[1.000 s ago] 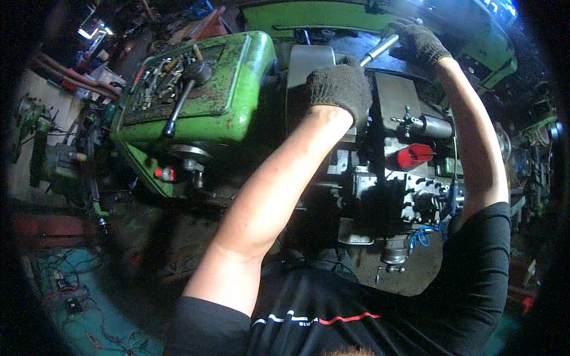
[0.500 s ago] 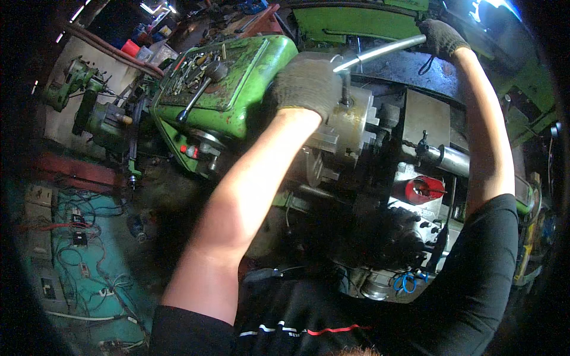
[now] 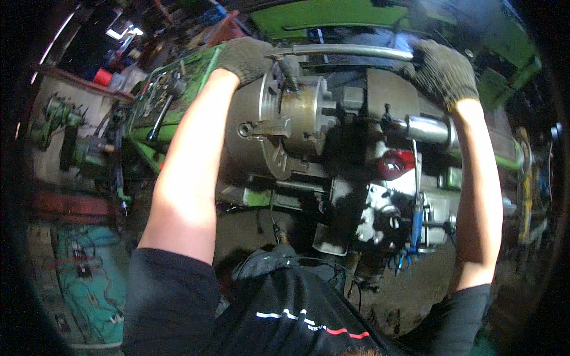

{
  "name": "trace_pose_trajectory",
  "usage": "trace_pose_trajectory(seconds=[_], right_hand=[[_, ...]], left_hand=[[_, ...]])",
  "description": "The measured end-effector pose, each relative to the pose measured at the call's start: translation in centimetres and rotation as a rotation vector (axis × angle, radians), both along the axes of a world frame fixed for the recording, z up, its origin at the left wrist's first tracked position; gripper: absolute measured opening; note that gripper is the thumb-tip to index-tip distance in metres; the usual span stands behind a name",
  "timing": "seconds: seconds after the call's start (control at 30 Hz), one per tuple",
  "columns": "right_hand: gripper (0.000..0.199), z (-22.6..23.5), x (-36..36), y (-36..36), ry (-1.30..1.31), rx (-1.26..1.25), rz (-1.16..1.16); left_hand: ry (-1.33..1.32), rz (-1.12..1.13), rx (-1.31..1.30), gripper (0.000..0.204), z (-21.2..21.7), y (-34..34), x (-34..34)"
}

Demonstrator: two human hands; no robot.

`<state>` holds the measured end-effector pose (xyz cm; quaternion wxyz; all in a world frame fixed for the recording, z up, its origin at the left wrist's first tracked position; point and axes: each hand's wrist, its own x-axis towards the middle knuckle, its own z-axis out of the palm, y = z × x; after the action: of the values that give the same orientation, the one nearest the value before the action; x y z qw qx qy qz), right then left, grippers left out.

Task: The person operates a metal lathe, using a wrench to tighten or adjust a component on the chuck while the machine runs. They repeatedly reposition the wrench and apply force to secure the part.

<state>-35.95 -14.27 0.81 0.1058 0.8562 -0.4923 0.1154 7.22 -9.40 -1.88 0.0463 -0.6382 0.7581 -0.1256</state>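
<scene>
Both of my hands wear dark knitted work gloves. My right hand (image 3: 445,72) is wrapped around the right end of a steel pipe (image 3: 356,52), which lies almost level across the far side of a lathe chuck (image 3: 304,113). At the pipe's left end a chuck key (image 3: 287,74) stands in the top of the chuck. My left hand (image 3: 244,62) is closed at the left end of the key's cross handle, above the rim of the large round plate behind the chuck; its fingertips are partly hidden.
The green headstock (image 3: 196,77) carries loose tools and a lever at left. To the chuck's right are the tailstock's steel quill (image 3: 428,129), a red cup-shaped container (image 3: 396,164) and the tool post (image 3: 386,219). A teal panel with cables (image 3: 89,279) is at lower left.
The pipe has swung from sloping up to the right to nearly level, with my right hand drawn nearer. My left hand has shifted leftward, and the whole view has moved.
</scene>
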Motion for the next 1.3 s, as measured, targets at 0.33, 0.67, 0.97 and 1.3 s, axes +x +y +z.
trace_pose_trajectory(seconds=[0.33,0.67,0.97,1.3], right_hand=[[0.073,2.3,0.0,3.8,0.059,0.121,-0.31],[0.056,1.8,13.4,30.5,0.02,0.134,-0.802],[0.041,3.8,12.2,26.9,0.061,0.211,-0.694],[0.021,4.5,6.3,16.2,0.308,-0.219,-0.298]], left_hand=[[0.188,-0.063,-0.059,0.037,-0.1,-0.6,-3.0],[0.064,-0.766,-0.019,0.013,0.1,-6.7,-0.9],[0.108,-0.665,0.035,0.024,0.9,-5.4,-0.4],[0.203,-0.314,0.111,0.037,1.7,-4.5,-1.3]])
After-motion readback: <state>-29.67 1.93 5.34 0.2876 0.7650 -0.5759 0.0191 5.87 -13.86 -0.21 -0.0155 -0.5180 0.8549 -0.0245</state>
